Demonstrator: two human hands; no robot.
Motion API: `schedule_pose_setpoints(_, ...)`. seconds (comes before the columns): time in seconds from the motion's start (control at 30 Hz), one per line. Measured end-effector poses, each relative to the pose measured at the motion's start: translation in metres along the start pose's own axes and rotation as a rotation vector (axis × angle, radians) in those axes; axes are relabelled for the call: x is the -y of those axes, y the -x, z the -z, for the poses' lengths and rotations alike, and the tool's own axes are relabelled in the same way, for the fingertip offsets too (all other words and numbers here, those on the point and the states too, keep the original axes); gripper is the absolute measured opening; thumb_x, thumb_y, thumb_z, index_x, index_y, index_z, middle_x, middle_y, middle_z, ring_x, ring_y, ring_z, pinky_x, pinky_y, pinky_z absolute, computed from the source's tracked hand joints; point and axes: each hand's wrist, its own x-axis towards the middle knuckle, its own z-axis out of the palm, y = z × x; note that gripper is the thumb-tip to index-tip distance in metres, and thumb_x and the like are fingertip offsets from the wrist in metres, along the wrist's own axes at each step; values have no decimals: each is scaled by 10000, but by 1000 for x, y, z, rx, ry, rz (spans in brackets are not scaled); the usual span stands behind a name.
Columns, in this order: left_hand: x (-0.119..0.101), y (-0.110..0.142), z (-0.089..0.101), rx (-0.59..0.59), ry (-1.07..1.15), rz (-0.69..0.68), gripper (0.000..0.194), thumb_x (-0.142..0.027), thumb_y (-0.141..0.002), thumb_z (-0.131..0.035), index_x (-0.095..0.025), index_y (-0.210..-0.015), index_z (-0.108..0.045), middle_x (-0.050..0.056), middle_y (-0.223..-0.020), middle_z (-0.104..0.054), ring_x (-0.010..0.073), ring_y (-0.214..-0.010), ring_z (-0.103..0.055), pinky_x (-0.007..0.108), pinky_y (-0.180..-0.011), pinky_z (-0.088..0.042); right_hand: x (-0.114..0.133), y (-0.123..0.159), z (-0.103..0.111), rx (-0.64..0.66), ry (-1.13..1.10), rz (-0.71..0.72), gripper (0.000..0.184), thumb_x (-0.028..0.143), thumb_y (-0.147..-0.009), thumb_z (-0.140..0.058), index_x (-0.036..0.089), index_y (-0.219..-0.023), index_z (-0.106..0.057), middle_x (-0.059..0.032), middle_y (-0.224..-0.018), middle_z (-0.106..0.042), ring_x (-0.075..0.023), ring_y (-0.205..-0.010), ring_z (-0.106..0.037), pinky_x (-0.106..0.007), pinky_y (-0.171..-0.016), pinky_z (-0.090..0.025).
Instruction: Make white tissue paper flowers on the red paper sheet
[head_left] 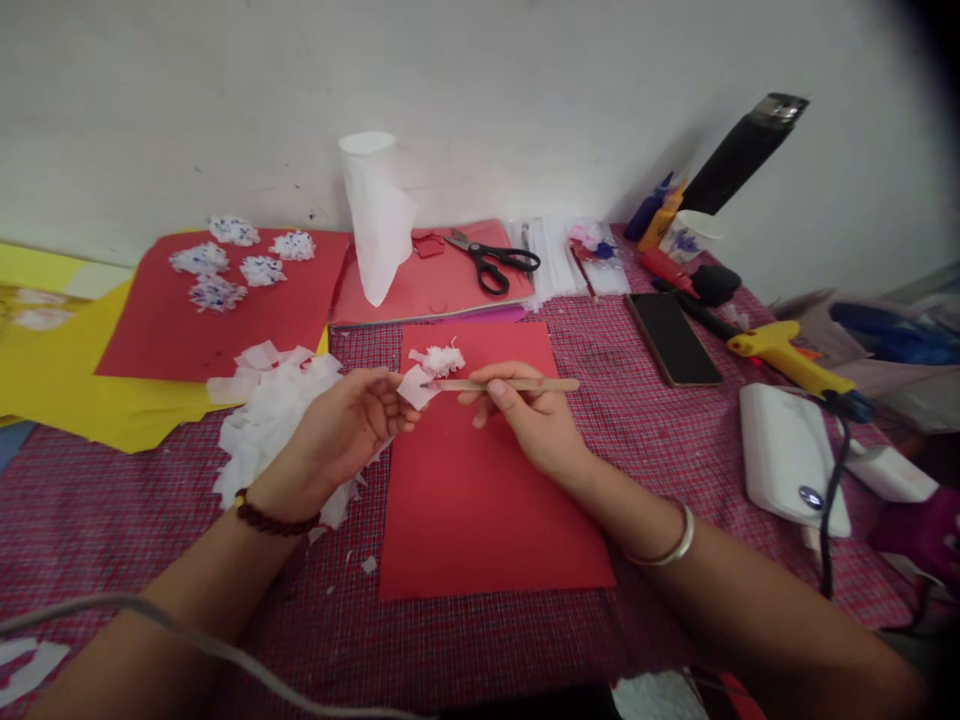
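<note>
My left hand (351,420) pinches a small white tissue square (415,386) above a red paper sheet (480,500). My right hand (525,410) grips a thin wooden stick (517,384), its left tip touching the tissue square. A small white tissue flower (441,358) lies on the red sheet just beyond the stick. A pile of cut white tissue squares (274,420) sits under and beside my left wrist.
Several blue-speckled tissue flowers (225,265) lie on a red sheet at the back left. A tissue roll (375,210), scissors (491,262), a phone (673,338), a yellow glue gun (795,360) and a white box (791,455) lie around on the checked cloth (637,420).
</note>
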Motion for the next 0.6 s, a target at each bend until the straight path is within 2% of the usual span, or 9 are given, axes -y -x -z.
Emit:
schedule_pose_setpoints(0.07,0,0,-1,10,20,24,86,-233,-690,-688,-190,-624,-654,16,-556,-639,127,-507,-599,243,-505,-521,-1,0,-1,-19,-35,-19,191,392,-910,-603,219,-975,-650,-18,-832,-739,-99,-594,-639,-265,-600,-537)
schedule_pose_setpoints(0.13,2,0,-1,4,-12,-9,63,-192,-644,-743,-182,-666,-685,5,-579,-654,108,-498,-588,218,-490,-509,-2,0,-1,-35,-52,-39,209,413,-902,-612,221,-972,-656,-18,-827,-743,-99,-583,-635,-266,-597,-537)
schedule_pose_setpoints(0.23,7,1,-3,-19,-49,-109,125,-190,-605,-791,-180,-707,-719,-6,-604,-672,93,-503,-585,211,-509,-509,-4,1,-2,-49,-74,-67,242,443,-881,-631,226,-976,-680,-19,-815,-743,-106,-592,-637,-268,-591,-537)
schedule_pose_setpoints(0.3,10,3,-4,-17,-117,-219,115,-221,-640,-782,-187,-740,-736,0,-629,-687,101,-527,-599,226,-537,-521,-4,0,-3,-54,-86,-84,257,459,-864,-645,225,-952,-704,-21,-793,-740,-111,-596,-633,-268,-583,-531)
schedule_pose_setpoints(0.4,14,10,-5,-54,-413,-473,66,-241,-750,-725,-223,-808,-753,6,-676,-707,134,-603,-640,266,-604,-547,-4,0,-4,-90,-123,-110,267,459,-869,-632,209,-863,-724,-18,-732,-725,-95,-558,-596,-244,-563,-501)
schedule_pose_setpoints(0.47,17,13,-1,-51,-717,-717,91,-219,-808,-685,-251,-853,-757,15,-758,-731,162,-705,-674,304,-692,-566,-4,0,-5,-134,-189,-169,270,443,-873,-619,196,-838,-719,-8,-674,-704,-82,-517,-564,-222,-527,-470)
schedule_pose_setpoints(0.53,22,15,5,66,-987,-984,161,-179,-840,-651,-266,-930,-752,28,-871,-752,183,-810,-691,337,-780,-571,-5,1,-6,-162,-286,-293,248,422,-855,-627,188,-858,-707,16,-595,-665,-75,-460,-522,-211,-489,-452)
schedule_pose_setpoints(0.6,27,15,11,239,-1152,-1163,235,-131,-853,-620,-259,-1013,-734,46,-961,-757,193,-879,-693,353,-827,-571,-5,3,-7,-151,-387,-431,231,409,-833,-643,184,-859,-686,53,-504,-599,-67,-396,-454,-211,-472,-460)
